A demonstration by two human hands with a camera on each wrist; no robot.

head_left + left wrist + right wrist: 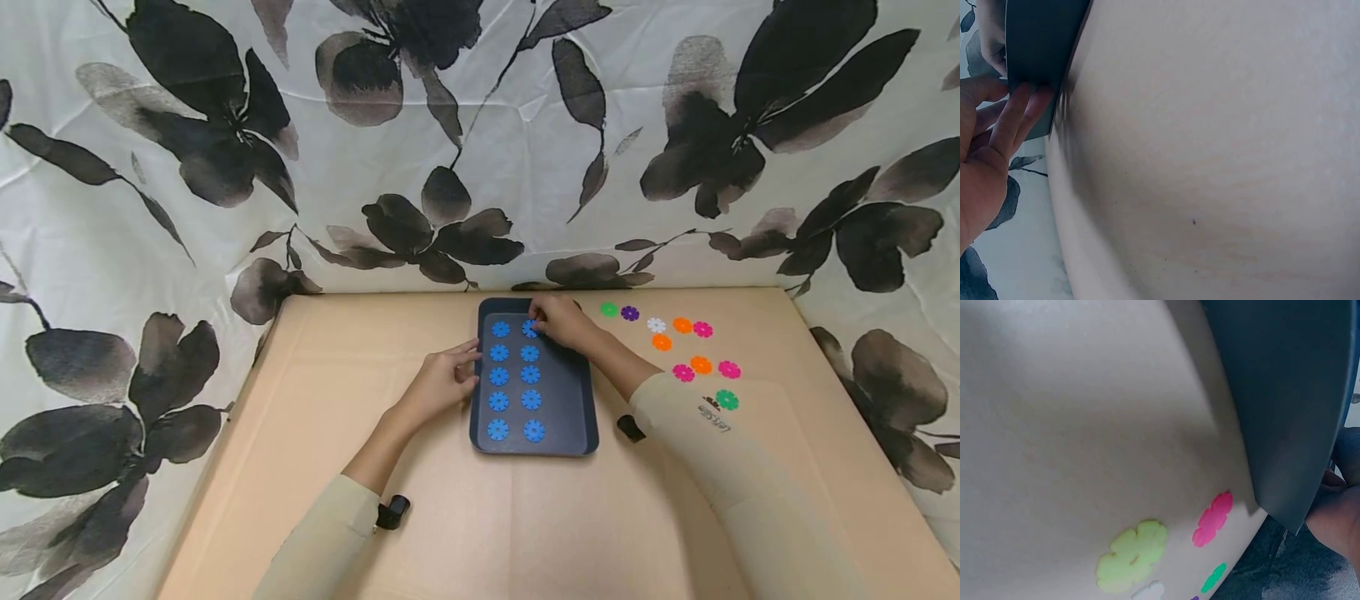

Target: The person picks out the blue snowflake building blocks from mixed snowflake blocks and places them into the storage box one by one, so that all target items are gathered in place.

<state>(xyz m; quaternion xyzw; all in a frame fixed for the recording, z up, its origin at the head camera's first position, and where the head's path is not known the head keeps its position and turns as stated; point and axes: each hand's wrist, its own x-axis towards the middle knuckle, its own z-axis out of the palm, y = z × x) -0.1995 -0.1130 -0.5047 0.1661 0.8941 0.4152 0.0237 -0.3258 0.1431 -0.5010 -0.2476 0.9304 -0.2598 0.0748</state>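
Note:
A dark blue-grey tray lies on the table with two columns of blue flower-shaped pieces in it, several in each. My left hand is at the tray's left side. In the left wrist view, fairly straight fingers touch its outer wall. At the far end of the right column, my right hand pinches a blue flower piece, partly hidden by the fingertips. The right wrist view shows the tray's wall hiding most of that hand's fingers.
Right of the tray lie loose flower pieces: orange, pink, green, purple and white. Some are close to my right forearm. A floral cloth hangs behind the table's far edge.

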